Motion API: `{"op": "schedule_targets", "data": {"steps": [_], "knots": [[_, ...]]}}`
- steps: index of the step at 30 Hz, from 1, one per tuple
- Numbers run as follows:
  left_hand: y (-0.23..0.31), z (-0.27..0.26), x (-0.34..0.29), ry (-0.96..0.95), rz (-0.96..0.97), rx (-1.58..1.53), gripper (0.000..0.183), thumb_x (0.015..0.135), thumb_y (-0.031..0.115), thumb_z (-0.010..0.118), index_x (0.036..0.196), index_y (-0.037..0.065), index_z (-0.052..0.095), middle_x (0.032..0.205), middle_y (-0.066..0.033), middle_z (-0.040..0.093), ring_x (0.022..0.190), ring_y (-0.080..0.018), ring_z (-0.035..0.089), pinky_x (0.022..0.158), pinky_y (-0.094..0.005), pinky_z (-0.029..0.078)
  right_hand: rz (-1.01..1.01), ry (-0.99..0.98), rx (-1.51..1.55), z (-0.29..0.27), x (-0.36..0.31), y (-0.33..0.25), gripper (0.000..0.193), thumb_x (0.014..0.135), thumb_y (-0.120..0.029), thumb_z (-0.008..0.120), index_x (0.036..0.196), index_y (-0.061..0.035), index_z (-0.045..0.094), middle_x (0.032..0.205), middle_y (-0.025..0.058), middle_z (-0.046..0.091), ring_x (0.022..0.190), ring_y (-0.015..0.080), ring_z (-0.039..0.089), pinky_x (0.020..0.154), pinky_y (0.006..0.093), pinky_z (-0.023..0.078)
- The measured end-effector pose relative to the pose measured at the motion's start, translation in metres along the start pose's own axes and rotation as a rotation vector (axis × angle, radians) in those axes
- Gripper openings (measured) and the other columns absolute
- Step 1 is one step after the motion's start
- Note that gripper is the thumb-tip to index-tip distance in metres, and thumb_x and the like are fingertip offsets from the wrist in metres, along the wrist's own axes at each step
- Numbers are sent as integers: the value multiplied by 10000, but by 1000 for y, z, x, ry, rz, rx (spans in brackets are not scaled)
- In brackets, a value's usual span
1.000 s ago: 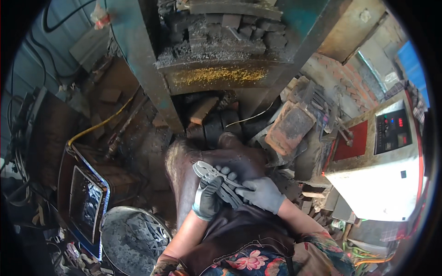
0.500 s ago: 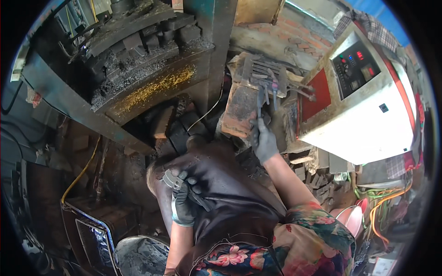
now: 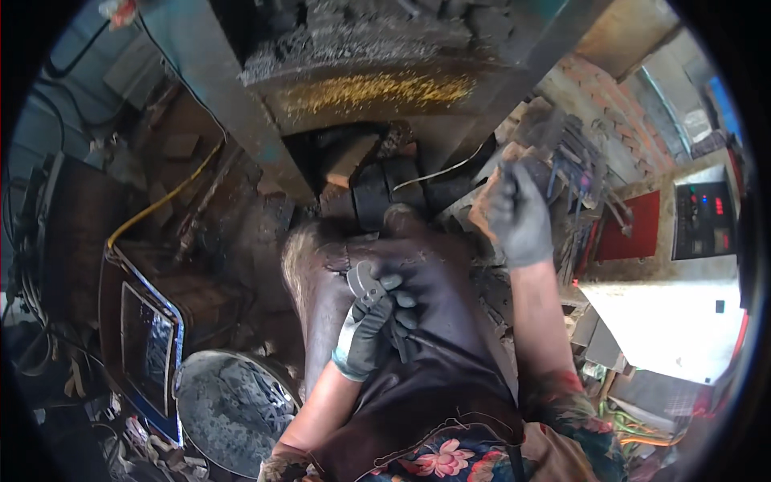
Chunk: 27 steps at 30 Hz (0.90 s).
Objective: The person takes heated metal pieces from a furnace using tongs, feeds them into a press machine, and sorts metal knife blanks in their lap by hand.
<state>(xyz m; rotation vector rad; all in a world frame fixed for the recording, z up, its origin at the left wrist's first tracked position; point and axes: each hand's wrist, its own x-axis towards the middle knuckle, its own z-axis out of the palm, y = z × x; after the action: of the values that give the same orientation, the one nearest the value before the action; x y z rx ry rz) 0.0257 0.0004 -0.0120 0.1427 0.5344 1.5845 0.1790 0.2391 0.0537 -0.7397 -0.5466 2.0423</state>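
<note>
My left hand (image 3: 373,321), in a grey glove with a pale cuff, is closed around a grey metal tool (image 3: 364,283) over my lap. The tool has a flat rounded head and dark handle-like ends below my fingers, rather like pliers. My right hand (image 3: 522,221), also gloved, is raised in front of a reddish brick block (image 3: 482,210) at the bench edge. Its fingers are curled and smeared by motion, so what they hold does not show clearly. Several long, narrow metal pieces (image 3: 574,173) lie on the bench beyond it.
A large press-like machine (image 3: 369,96) with yellow flecks and dark scale stands ahead. At right is a white control cabinet (image 3: 650,301) with a lit panel. A round metal tub (image 3: 233,410) sits lower left, near a blue-edged frame (image 3: 173,377). My dark apron (image 3: 434,281) covers my lap.
The view has swung left, shifting the surroundings right. My right hand has drawn left from the narrow metal pieces to in front of the brick. My left hand still grips the tool.
</note>
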Motion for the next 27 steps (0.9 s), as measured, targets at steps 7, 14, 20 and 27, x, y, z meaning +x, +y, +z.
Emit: {"op": "schedule_targets", "data": {"steps": [7,14,20,27], "knots": [[2,2,5,-26,-53,-17,358,1011,206,473,1342,74,448,1096,-99,610,870,-184,646,702,-311,575,-370,-212,-814,165,87,-12,389,994,-372,464,959,-26,638,679,-19,502,545,78,427,487,225,303],[4,-8,-4,-13,-65,-108,383,1010,208,478,1363,71,420,1115,-106,605,884,-183,650,687,-308,575,-373,-103,-788,177,37,33,405,1018,-347,398,859,-48,620,618,-14,473,524,43,392,491,211,311],[-14,-25,2,-177,-98,670,249,984,148,517,1212,59,559,1007,-93,648,884,-177,651,672,-309,565,-330,-847,-807,172,-55,114,244,913,-128,620,1134,-28,589,785,52,674,631,118,634,560,273,510],[-1,-15,-2,54,-51,75,241,965,225,560,1171,98,558,1016,-47,605,861,-168,589,735,-298,512,-140,-574,-818,119,-64,69,334,974,-246,563,1206,-7,583,1071,104,680,949,173,657,814,311,535]]}}
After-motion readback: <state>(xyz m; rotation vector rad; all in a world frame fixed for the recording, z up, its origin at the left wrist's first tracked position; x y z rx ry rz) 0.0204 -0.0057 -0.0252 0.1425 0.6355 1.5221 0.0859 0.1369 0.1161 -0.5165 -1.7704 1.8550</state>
